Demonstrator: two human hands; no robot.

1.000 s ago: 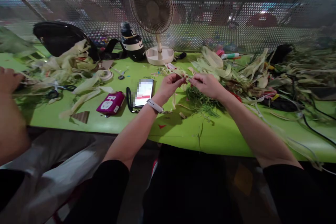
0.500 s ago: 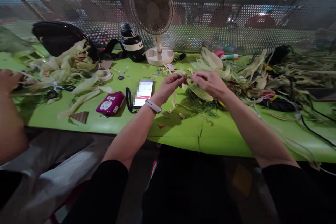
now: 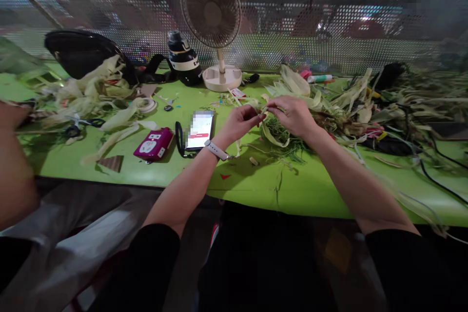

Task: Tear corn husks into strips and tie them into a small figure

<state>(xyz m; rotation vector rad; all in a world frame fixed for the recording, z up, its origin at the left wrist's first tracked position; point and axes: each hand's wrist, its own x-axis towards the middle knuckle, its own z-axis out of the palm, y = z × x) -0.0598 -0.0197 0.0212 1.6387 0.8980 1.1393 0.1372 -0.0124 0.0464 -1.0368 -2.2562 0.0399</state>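
My left hand [image 3: 239, 123] and my right hand [image 3: 292, 115] meet above the green table [image 3: 256, 183], fingers pinched together on a pale corn-husk strip [image 3: 269, 135] that curls down between them. Under my right hand lies a small heap of thin green strands [image 3: 283, 140]. A light watch band sits on my left wrist. A phone [image 3: 199, 129] lies just left of my left hand.
Husk piles [image 3: 98, 90] lie at the left and across the right [image 3: 351, 100]. A desk fan [image 3: 215, 24], a black bottle [image 3: 184, 61], scissors [image 3: 78, 124], a magenta power block [image 3: 153, 144] and black cables [image 3: 435, 165] are on the table. Another person's arm [image 3: 12, 165] is at the far left.
My hands have shifted slightly, and the husk strip now hangs lower, curling beneath my right hand. The other person's hand at the left has drawn back.
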